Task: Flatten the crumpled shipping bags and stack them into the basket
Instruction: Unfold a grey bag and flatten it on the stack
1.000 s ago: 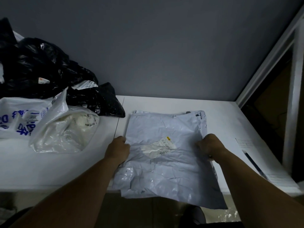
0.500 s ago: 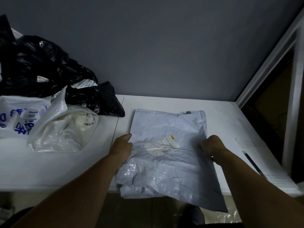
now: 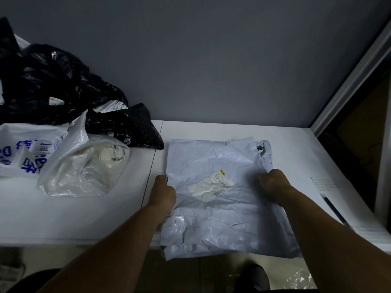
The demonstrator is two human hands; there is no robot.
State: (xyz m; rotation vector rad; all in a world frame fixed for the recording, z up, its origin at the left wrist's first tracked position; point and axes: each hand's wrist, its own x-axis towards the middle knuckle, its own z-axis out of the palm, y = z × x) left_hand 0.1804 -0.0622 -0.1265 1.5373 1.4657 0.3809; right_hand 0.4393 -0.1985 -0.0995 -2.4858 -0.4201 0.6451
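White table — left hand and right hand seemingly grip the grey bag by its sides — pull outward evenly.

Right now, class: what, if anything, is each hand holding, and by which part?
Both hands grip the pale grey shipping bag: the left hand its left edge, the right hand its right edge, about midway along.

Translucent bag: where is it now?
Head view: the translucent bag lies left on the table, in front of the black bags, left of the left hand.
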